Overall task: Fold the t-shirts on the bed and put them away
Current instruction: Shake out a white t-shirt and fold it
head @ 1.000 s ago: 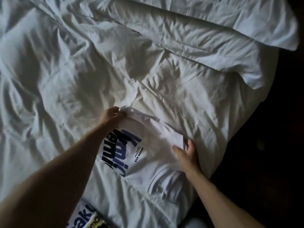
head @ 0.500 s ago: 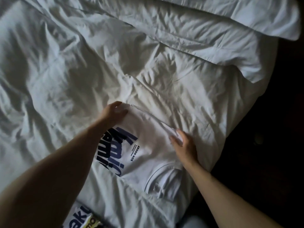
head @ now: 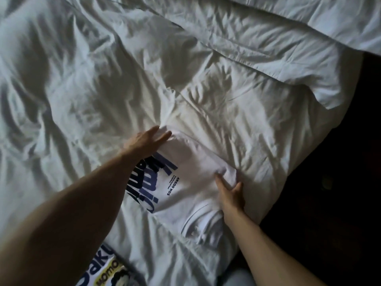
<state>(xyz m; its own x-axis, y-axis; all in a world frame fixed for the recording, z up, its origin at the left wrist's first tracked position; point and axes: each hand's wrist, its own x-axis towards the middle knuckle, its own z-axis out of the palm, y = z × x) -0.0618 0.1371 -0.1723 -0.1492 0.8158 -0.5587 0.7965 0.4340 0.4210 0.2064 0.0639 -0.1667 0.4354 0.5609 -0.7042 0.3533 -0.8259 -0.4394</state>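
Note:
A white t-shirt (head: 185, 182) with dark blue lettering lies partly folded on the rumpled white duvet (head: 103, 89), its collar toward me. My left hand (head: 144, 141) rests flat on the shirt's far left corner with fingers straight. My right hand (head: 229, 195) lies at the shirt's right edge, thumb and fingers around a small bunched fold of white fabric. A second t-shirt (head: 103, 271) with blue and yellow print peeks in at the bottom edge, mostly hidden under my left arm.
A white pillow or turned-back duvet edge (head: 309, 38) lies across the upper right. The bed's right edge drops to a dark floor (head: 329, 203). Wrinkled bedding spreads to the left and beyond the shirt.
My left hand has gone from gripping the shirt's far corner to lying flat on it. My right hand slid slightly toward me along the right edge, still holding fabric.

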